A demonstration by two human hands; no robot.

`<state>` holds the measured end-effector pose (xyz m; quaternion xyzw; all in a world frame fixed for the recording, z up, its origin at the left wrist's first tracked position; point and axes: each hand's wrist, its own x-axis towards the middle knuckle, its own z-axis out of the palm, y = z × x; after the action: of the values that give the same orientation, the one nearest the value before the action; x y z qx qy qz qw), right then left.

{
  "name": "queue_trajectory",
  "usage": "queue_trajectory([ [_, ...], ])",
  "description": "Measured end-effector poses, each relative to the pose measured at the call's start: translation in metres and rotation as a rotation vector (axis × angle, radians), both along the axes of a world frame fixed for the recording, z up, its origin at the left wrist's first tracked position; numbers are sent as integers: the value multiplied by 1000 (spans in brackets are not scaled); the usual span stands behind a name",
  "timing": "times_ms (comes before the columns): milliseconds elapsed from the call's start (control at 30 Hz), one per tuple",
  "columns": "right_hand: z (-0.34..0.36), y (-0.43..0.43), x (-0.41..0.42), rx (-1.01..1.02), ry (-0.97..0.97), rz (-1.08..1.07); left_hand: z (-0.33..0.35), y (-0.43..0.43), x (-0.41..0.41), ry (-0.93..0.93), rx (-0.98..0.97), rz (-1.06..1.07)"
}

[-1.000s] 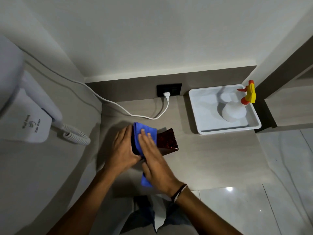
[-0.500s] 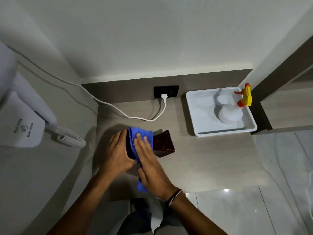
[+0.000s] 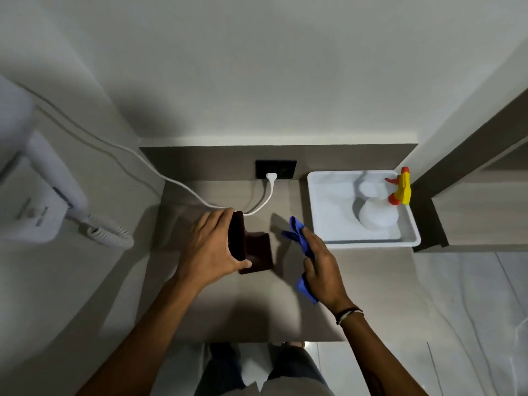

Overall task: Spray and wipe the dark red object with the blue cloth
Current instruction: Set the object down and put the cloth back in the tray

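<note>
Currently left hand (image 3: 210, 250) clamps the dark red object (image 3: 251, 247) mid-surface (image 3: 257, 310), fingers over its far end, thumb at its near edge; it looks tipped up on one side, though the dim view blurs this. Right hand (image 3: 321, 270) grip closed around the blue cloth (image 3: 298, 232), clear of the object, a bare strip between them. White tray (image 3: 317, 207) with spray bottle (image 3: 380, 212) sits right, near the surface's far edge. White cord (image 3: 171, 181) runs behind the left hand.
</note>
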<state>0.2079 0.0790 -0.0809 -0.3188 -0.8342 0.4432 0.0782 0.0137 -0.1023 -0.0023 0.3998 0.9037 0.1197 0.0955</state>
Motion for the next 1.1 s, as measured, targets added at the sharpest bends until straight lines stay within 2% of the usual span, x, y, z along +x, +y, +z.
queue_trajectory([
  [133,13,41,22,-56,109,-60,-1,33,11,59,-84,-20],
  [333,20,89,33,6,132,-93,-11,52,31,100,-95,-29],
  [567,9,133,-1,223,-15,33,-18,53,26,63,-44,-45],
  [700,-15,152,-39,460,-252,199,-22,51,30,84,-19,-43],
  [867,-55,150,-54,494,-648,441,-25,53,32,106,16,-32],
  [933,-64,145,-53,512,-683,426,-28,52,31,126,32,-41],
  [1100,-61,144,-50,462,-575,371,-31,51,31,167,9,-65],
])
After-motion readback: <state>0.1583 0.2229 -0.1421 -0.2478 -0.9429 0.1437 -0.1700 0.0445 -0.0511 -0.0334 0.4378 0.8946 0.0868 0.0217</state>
